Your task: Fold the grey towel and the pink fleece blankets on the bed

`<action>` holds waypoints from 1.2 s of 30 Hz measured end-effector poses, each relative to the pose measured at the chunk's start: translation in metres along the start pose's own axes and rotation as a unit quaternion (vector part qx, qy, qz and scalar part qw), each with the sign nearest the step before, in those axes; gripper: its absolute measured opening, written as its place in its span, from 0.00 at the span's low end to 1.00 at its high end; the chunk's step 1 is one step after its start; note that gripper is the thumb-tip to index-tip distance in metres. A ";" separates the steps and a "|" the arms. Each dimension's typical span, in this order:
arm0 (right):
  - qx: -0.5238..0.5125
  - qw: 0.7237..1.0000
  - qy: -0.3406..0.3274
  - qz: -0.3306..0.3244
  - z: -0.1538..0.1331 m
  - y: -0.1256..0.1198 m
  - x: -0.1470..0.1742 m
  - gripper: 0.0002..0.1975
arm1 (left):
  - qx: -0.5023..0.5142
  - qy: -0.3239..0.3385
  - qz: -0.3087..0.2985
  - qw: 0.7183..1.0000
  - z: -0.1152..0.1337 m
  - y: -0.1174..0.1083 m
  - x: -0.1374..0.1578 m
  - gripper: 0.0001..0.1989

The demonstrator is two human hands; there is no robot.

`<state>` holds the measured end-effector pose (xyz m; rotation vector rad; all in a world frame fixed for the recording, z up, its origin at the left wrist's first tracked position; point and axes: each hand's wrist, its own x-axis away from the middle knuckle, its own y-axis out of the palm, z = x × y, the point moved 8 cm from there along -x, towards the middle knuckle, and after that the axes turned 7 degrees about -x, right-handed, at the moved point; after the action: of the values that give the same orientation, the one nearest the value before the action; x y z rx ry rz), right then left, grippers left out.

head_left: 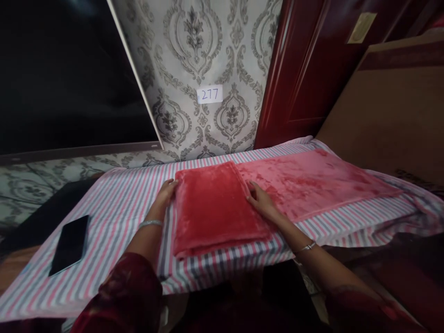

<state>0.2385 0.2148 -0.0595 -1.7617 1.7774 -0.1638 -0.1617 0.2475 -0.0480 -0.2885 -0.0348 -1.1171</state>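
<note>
Head view, forward-down, apparently close.

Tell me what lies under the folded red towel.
The folded red towel rests on a striped cloth, and its right edge overlaps a flat pink towel. Whatever the cloth covers beneath is hidden.

A person's left hand (165, 193) and right hand (261, 200) rest flat against opposite side edges of a folded red towel (217, 207) on a table draped in a pink, white and grey striped cloth (114, 217). Beside it — touching its right edge — a second, paler pink towel (319, 181) lies spread out flat. A dark phone (69, 244) sits well apart on the cloth's left side. Behind, a paper label reading "277" (210, 94) is stuck to patterned wallpaper — between a dark screen (65, 74) and a red door (305, 64).
</note>
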 end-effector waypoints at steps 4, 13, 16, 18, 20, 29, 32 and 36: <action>0.087 0.987 -0.136 -0.024 -0.057 0.020 0.022 0.29 | 0.018 -0.026 -0.055 0.998 -0.023 -0.013 0.057 0.30; 0.152 0.952 -0.153 -0.215 -0.094 0.103 0.048 0.25 | 0.130 -0.008 -0.120 0.984 -0.064 -0.006 0.163 0.58; 0.165 0.954 -0.150 -0.201 -0.089 0.103 0.051 0.25 | 0.142 0.018 -0.094 0.985 -0.070 -0.007 0.172 0.59; 0.154 0.954 -0.156 -0.205 -0.090 0.100 0.058 0.24 | 0.159 0.008 -0.093 0.983 -0.073 -0.006 0.174 0.57; 0.130 0.949 -0.180 -0.226 -0.095 0.096 0.070 0.25 | 0.172 -0.008 -0.092 0.981 -0.073 -0.006 0.175 0.54; 0.103 0.921 -0.259 -0.273 -0.120 0.083 0.118 0.34 | 0.181 -0.018 -0.072 0.981 -0.066 -0.007 0.184 0.39; 0.106 0.916 -0.276 -0.273 -0.125 0.089 0.122 0.36 | 0.182 -0.026 -0.057 0.981 -0.069 -0.010 0.185 0.38; 0.083 0.924 -0.290 -0.234 -0.131 0.093 0.122 0.30 | 0.204 -0.017 -0.043 0.978 -0.075 -0.016 0.185 0.37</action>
<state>0.1033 0.0666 -0.0421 -1.8356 0.8871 0.0184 -0.1028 0.0601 -0.0849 0.0625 -0.3064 -1.1632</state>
